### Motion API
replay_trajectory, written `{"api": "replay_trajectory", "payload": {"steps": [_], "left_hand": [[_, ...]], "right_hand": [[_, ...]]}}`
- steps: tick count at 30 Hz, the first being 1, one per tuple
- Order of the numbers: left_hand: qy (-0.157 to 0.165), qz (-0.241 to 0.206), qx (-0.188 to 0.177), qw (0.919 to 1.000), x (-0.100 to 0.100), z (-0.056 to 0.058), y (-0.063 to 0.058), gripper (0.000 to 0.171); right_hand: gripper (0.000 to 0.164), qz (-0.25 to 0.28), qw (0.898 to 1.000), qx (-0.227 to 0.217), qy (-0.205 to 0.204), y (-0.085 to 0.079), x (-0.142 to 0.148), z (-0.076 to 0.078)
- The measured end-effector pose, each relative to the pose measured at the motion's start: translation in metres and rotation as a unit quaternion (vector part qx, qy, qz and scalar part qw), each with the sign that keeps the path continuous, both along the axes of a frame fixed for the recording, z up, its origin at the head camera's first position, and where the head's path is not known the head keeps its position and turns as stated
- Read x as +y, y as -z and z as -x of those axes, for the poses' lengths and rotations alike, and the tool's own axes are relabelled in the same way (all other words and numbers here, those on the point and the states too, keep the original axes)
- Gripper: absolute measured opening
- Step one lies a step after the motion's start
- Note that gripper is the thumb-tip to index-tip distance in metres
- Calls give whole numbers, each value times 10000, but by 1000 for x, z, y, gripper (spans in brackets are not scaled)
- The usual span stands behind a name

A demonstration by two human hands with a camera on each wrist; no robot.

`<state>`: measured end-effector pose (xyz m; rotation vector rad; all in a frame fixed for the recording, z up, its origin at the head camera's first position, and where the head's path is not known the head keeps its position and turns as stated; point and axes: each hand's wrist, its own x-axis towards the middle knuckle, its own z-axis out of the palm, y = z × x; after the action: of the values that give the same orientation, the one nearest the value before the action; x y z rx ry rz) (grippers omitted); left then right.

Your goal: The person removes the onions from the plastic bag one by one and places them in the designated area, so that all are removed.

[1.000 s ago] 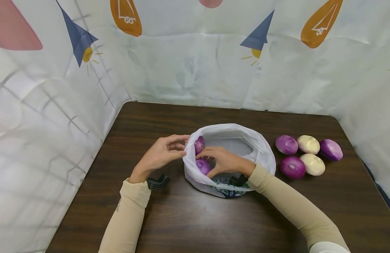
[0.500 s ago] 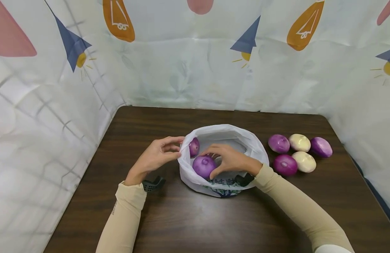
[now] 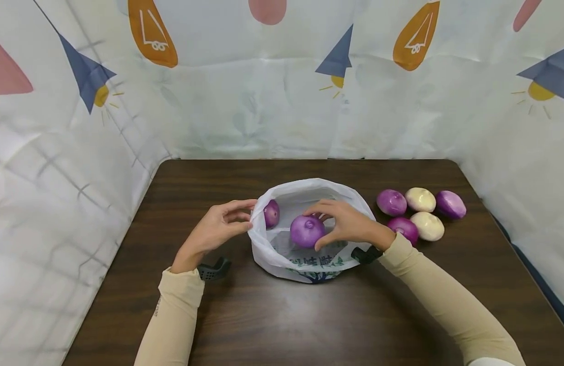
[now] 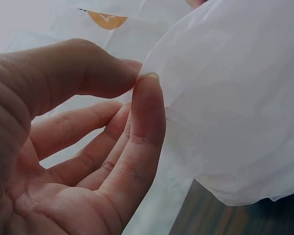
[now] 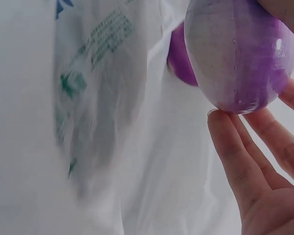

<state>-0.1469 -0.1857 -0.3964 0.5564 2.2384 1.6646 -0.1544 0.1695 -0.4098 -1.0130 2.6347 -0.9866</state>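
A white plastic bag (image 3: 282,259) with green and blue print stands on the table with its mouth wide. My left hand (image 3: 213,231) pinches the left side of the bag's rim between thumb and finger; the left wrist view shows the thin plastic (image 4: 225,107) at the fingertips. Over the bag's mouth my right hand (image 3: 348,221) grips a purple onion (image 3: 307,232). In the right wrist view this onion (image 5: 240,58) is glossy, purple with a paler side, and fingertips press its underside. Another purple onion (image 3: 271,213) lies inside the bag against its left wall.
Right of the bag, purple onions (image 3: 392,203) and white onions (image 3: 427,226) sit in a cluster on the dark wooden table (image 3: 282,320). A printed white cloth (image 3: 263,122) hangs behind the table and along its sides.
My right hand has drawn the purple onion rightward and up from the bag's left side, away from the other onion. The left hand keeps its pinch on the rim. The head view has shifted.
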Motion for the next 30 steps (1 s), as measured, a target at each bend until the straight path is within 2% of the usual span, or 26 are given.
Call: {"api": "replay_trajectory", "payload": {"steps": [8,17,26,30], "left_hand": [[-65,79,5,9999,1,0,-1,56],[-64,236,-12,9997,6,1,3,56],[-126,140,-42,9998,10,2,1,57],[-136,143,-81,9998,11,1,0,57]], "right_hand": [[75,138,9996,110,209,-10,30,-6],[77,381,9967,293,657,-15,69,-17],[75,434,9888,262,1405,-18,117,-24],[74,542,9849,291,1619,-16,136,-26]]}}
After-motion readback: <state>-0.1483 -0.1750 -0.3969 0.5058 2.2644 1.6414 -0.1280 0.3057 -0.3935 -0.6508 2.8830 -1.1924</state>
